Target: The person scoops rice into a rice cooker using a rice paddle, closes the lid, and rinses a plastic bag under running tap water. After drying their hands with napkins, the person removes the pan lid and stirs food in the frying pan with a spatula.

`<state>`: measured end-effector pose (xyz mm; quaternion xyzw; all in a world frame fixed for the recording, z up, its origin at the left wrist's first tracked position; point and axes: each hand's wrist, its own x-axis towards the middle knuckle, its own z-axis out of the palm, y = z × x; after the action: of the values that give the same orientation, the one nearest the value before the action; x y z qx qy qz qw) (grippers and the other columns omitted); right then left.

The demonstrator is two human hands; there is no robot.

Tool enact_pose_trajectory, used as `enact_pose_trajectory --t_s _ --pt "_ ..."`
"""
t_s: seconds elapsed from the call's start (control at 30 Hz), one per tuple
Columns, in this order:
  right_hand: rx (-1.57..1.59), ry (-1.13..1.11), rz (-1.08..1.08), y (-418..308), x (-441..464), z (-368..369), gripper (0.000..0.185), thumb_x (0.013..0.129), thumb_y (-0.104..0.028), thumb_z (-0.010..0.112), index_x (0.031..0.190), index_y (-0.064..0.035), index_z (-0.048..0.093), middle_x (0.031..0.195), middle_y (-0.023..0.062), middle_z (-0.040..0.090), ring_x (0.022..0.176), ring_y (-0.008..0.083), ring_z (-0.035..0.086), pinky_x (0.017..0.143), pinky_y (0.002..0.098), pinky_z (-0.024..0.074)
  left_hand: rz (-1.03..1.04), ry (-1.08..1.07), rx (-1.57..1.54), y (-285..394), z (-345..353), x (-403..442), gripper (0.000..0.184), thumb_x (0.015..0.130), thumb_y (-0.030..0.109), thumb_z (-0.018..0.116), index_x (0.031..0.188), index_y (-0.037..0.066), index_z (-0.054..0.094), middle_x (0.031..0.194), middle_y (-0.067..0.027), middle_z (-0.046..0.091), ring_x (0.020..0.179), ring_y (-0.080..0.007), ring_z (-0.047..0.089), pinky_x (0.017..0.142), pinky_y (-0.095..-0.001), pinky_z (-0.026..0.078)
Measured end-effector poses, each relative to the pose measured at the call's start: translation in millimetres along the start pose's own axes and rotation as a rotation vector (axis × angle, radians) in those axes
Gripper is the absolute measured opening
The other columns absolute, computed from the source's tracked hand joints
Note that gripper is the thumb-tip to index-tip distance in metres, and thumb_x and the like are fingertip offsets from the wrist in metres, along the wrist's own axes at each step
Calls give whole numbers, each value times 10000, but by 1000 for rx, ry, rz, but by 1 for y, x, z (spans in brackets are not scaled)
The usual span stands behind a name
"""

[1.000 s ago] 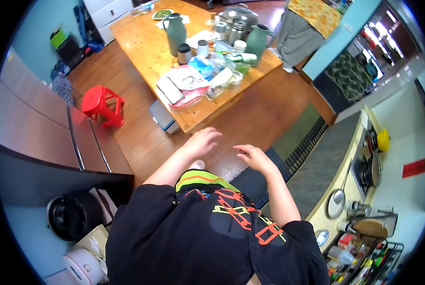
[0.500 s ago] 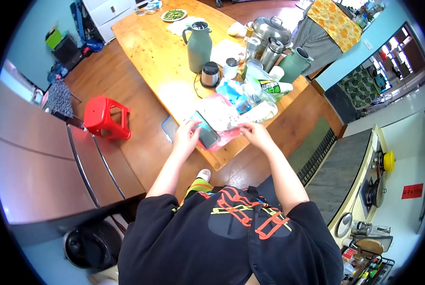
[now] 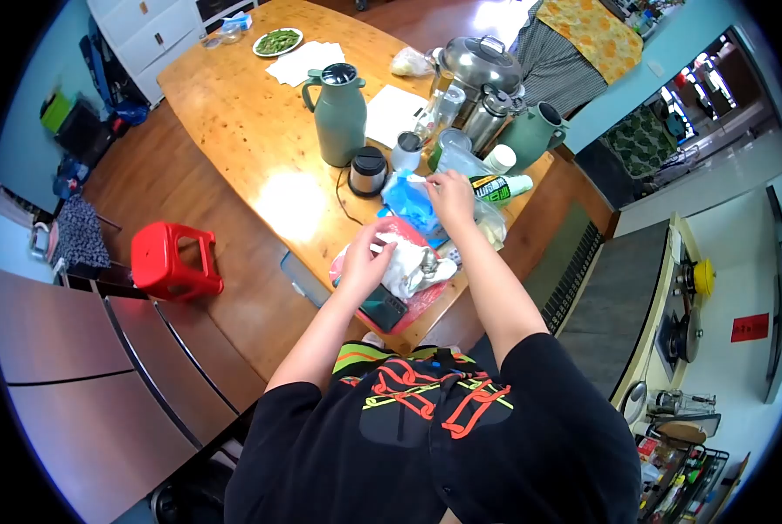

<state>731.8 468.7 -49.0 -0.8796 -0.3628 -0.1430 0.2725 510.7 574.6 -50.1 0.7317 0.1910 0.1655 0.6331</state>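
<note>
My left hand is over the near corner of the wooden table, its fingers curled at the edge of a white and pink plastic bag. A dark phone lies just below that hand. My right hand reaches farther, with its fingertips bent down at a blue plastic bag; what they hold is too small to make out. Beside the blue bag lies a green and white package. A small steel cup with a black lid stands left of the bags.
On the wooden table stand a green jug, a second green jug, a steel pot and a plate of green vegetables. A red stool is at left, the stove counter at right.
The view has come closer to the table. Both hands have moved forward over it, my right hand from the pink bag's edge to the blue bag. The phone now lies nearer the table's corner.
</note>
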Motion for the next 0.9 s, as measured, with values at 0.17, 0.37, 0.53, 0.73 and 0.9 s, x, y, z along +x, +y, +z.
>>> enact_pose_trajectory --t_s 0.17,0.37,0.53,0.73,0.9 --pt "177 -219 118 0 -6 -18 151 845 -247 752 930 -124 777 891 107 750 852 324 716 758 433 560 220 250 572 19 40 52 1069 645 334 940 1551 221 382 1586 -242 281 1426 -479 308 1167 -540 313" --pt "433 -214 209 -15 -7 -63 183 911 -206 733 1010 -56 702 907 109 739 832 214 712 750 343 543 207 228 716 -27 88 103 886 604 270 936 1400 173 560 1503 -205 440 1390 -417 397 1145 -502 360" --pt "973 -84 450 12 -3 -105 117 1008 -150 651 1033 -38 628 917 -17 651 842 70 586 756 241 484 97 101 979 -70 89 116 737 685 162 854 1369 135 583 1495 -200 468 1374 -404 433 1132 -494 382" --pt "673 159 171 -19 -27 -204 109 926 -105 700 1000 -46 645 1090 70 670 949 184 646 848 307 525 -195 53 -742 67 89 79 396 1037 363 594 1355 147 498 1355 -59 491 1239 -212 479 1064 -435 387" --pt "216 -9 -312 -23 -72 -231 171 822 -138 749 966 -95 669 1164 62 679 1030 293 661 918 414 523 -418 -480 -1313 118 127 32 571 1057 590 385 1360 129 534 1312 -77 610 1186 -255 600 981 -424 504"
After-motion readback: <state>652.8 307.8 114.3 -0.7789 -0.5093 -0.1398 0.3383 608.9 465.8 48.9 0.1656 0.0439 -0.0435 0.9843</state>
